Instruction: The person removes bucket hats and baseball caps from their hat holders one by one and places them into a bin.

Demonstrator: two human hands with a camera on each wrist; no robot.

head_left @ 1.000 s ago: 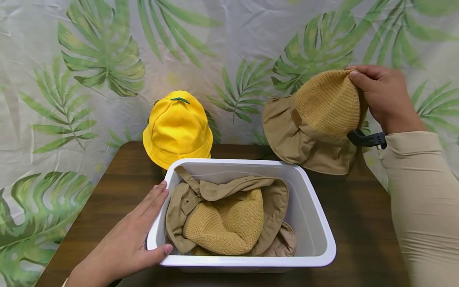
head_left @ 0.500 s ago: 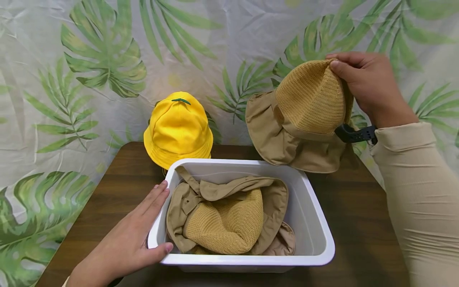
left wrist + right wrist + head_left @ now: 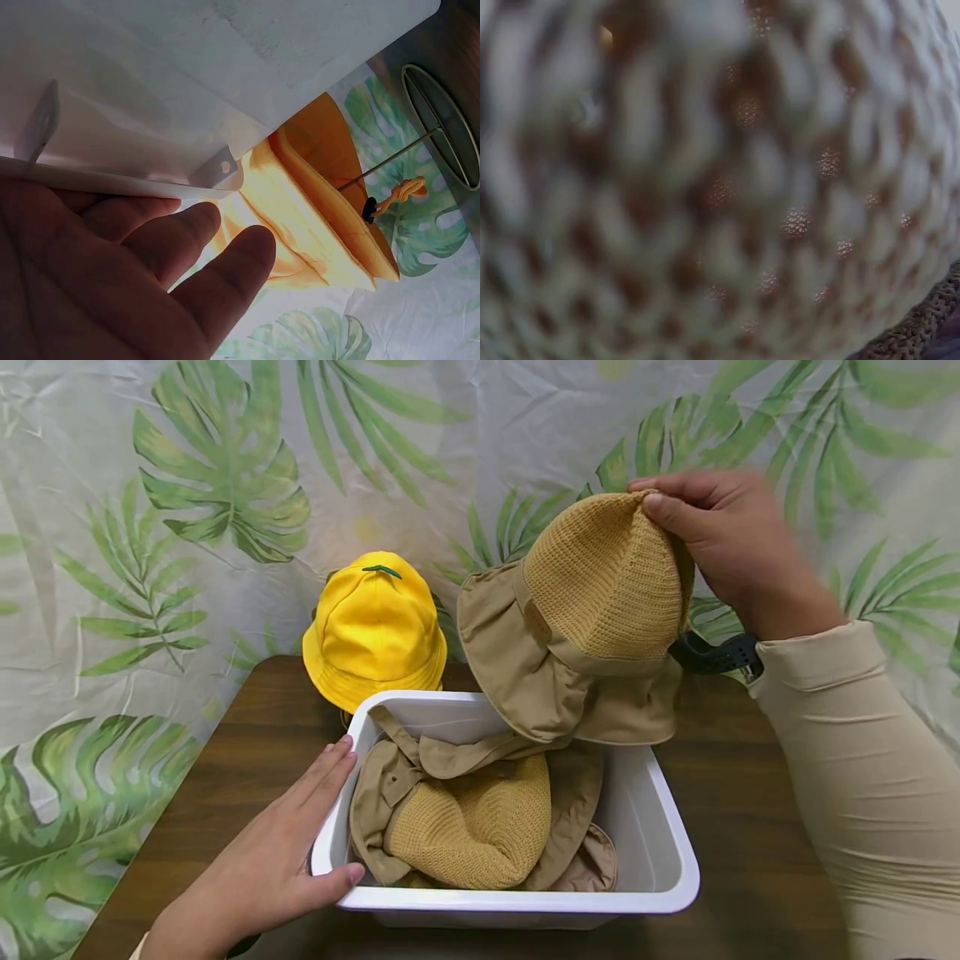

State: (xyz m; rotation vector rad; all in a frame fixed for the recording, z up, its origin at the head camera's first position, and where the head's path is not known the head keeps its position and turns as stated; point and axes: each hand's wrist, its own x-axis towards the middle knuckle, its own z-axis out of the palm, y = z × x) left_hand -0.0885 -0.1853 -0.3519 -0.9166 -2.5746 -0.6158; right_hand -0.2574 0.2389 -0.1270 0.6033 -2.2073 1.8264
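My right hand (image 3: 738,539) pinches the crown tip of a tan hat with a knitted mustard top (image 3: 600,581) and a wide cloth brim. The hat hangs upright over the back right of a white plastic bin (image 3: 667,827); its brim overlaps the bin's back rim in the head view. Knit fills the right wrist view, where the hat (image 3: 780,187) is blurred. My left hand (image 3: 258,860) lies along the bin's left rim, fingers straight, thumb at the front corner. A similar knitted hat (image 3: 472,835) lies inside the bin, with beige cloth (image 3: 588,864) partly hidden under it.
Behind the bin's left back corner, a yellow bucket hat (image 3: 375,627) sits on a stand, whose round wire base (image 3: 442,124) shows in the left wrist view. A dark wooden table (image 3: 247,735) bears everything. A leaf-print cloth (image 3: 375,460) hangs behind.
My right hand has carried the tan hat leftward, from beside the bin's back right to over its back rim. The left hand and the bin have stayed nearly still.
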